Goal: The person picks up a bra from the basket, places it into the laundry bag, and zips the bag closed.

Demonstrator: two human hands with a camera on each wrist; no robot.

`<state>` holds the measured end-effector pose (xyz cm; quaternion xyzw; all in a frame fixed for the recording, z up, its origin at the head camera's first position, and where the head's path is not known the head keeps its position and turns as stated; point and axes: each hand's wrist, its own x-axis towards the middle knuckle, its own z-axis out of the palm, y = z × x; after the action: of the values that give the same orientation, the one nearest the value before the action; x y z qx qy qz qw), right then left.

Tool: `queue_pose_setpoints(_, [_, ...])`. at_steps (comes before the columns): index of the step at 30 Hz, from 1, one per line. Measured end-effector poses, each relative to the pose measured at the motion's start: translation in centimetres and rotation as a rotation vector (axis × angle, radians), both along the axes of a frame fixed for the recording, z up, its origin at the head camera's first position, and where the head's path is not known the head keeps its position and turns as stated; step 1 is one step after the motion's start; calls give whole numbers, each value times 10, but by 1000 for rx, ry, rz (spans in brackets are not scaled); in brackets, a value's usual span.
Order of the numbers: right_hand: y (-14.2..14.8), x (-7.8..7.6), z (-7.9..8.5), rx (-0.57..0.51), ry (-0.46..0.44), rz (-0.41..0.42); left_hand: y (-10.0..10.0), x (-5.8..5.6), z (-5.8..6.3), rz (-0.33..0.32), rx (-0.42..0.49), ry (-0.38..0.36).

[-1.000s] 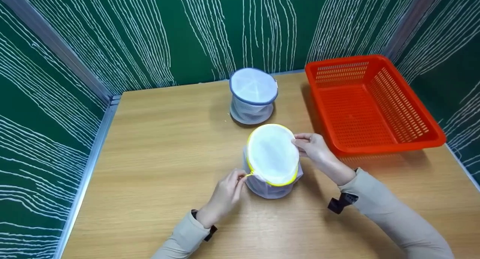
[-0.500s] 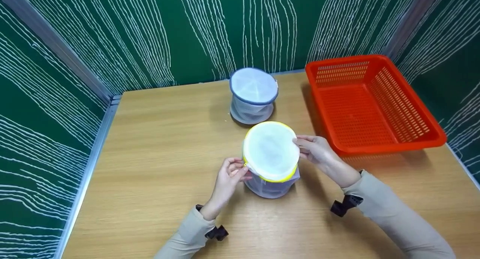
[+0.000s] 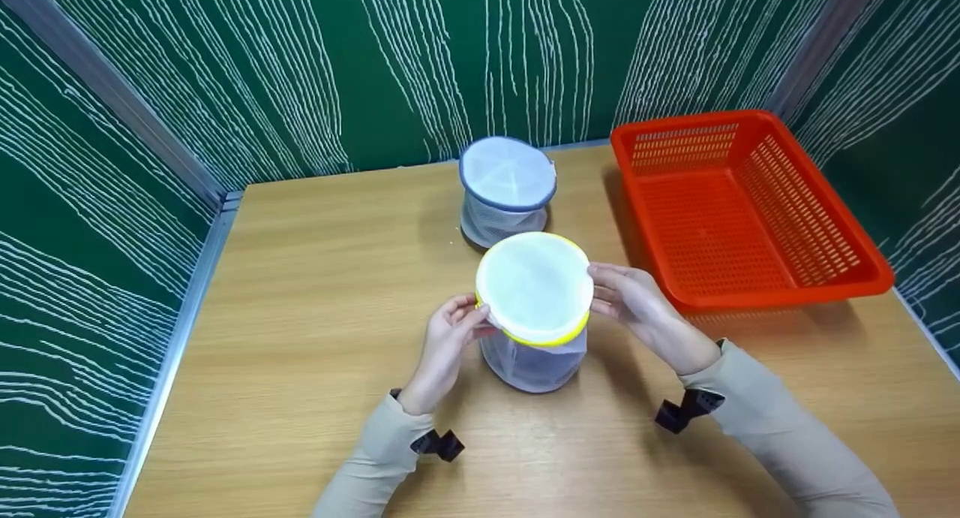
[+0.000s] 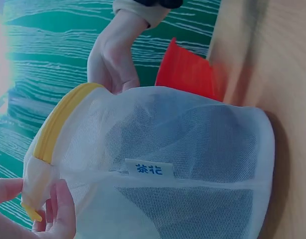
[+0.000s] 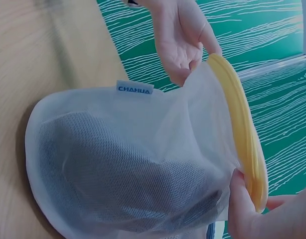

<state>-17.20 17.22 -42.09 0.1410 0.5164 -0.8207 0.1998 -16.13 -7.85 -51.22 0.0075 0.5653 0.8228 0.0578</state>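
Observation:
A round white mesh laundry bag (image 3: 534, 289) with a yellow zipper round its top stands upright on the table. My left hand (image 3: 444, 345) pinches the rim at its left, near the yellow zipper pull (image 4: 31, 212). Across from it, my right hand (image 3: 637, 308) pinches the rim at the right, thumb on the mesh side in the right wrist view. Something dark shows through the mesh wall (image 5: 108, 164), its kind hard to tell. A small printed tag (image 4: 149, 168) is sewn on the side.
A second mesh laundry bag (image 3: 508, 174) with a blue rim stands just behind. To the right sits a red plastic basket (image 3: 780, 296) with slotted walls. Green panels (image 3: 390, 75) with white streaks enclose the back and sides of the wooden table (image 3: 315, 278).
The left hand has gone from holding the yellow pull to pinching the rim. Both hands have raised the bag's top, drawing it up and slightly left, so the mesh wall stands taller.

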Motion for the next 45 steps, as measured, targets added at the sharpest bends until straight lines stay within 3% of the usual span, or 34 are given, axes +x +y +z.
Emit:
queue_pose_setpoints(3, [-1,-2,2,-19,3,-10,-5,-28,-40,16,-13,-11])
queue_pose_setpoints(6, [-2,-5,4,-25,3,-19,-3,-34,-28,34,-13,4])
queue_pose_setpoints(9, [-3,-9,4,-32,-6,-30,1,-28,6,55,-12,19])
queue_pose_setpoints(11, [-4,-13,4,-42,-13,-39,2,-30,17,62,13,32])
queue_pose_setpoints(13, [-6,-16,4,-60,-23,-57,6,-24,42,87,14,12])
queue_pose_setpoints(16, [-9,-20,3,-89,-37,-85,9,-24,60,122,-2,-25])
queue_pose_setpoints(17, [-10,-21,3,-100,-41,-93,12,-20,74,143,-24,-55])
queue_pose_setpoints(20, [-12,-24,2,-117,-48,-114,12,-25,76,159,-19,-74])
queue_pose_setpoints(32, [-15,-30,-5,-145,-44,-135,12,-42,67,189,1,-52])
queue_pose_setpoints(35, [-15,-32,-6,-143,-56,-134,6,-62,32,180,11,-18])
queue_pose_setpoints(39, [-14,-32,-9,-129,-64,-133,-3,-102,-40,172,15,27])
queue_pose_setpoints(40, [-14,-32,-10,-113,-63,-128,-3,-103,-43,179,-12,10])
queue_pose_setpoints(42, [-14,-32,-11,-98,-61,-128,-2,-96,-35,174,-11,10])
queue_pose_setpoints(45, [-14,-32,-13,-86,-56,-128,1,-75,-1,161,-19,2])
